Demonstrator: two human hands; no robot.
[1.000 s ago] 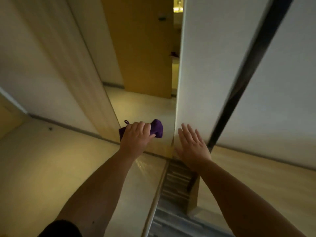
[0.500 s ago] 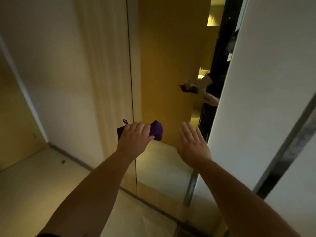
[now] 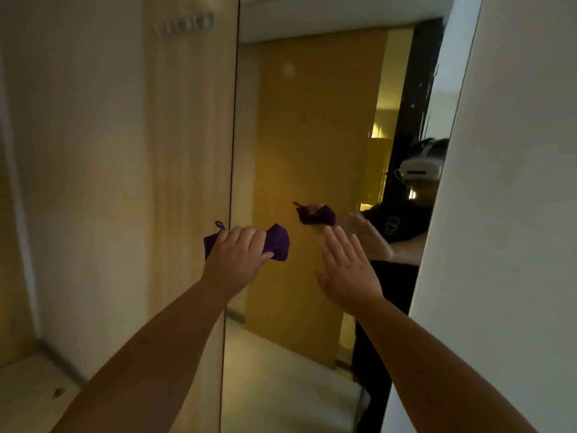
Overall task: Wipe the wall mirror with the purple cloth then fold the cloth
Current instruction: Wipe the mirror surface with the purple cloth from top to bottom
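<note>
The tall wall mirror (image 3: pixel 299 135) fills the middle of the head view, between a pale wood panel on its left and a white wall on its right. My left hand (image 3: pixel 239 260) is shut on the bunched purple cloth (image 3: pixel 278 242), held up near the mirror's left edge at mid height. Whether the cloth touches the glass I cannot tell. My right hand (image 3: pixel 346 270) is flat and open with its fingers spread, raised before the mirror's right part. Both hands and the cloth are reflected in the glass.
A pale wood panel (image 3: pixel 187 151) borders the mirror on the left. A white wall (image 3: pixel 512 214) juts out on the right. The mirror reflects an orange-brown door and a person in dark clothes. The light floor (image 3: pixel 31 385) lies at lower left.
The view has swung upward from the floor and the mirror's base to its middle. Both hands hold the same pose, the cloth still in my left hand.
</note>
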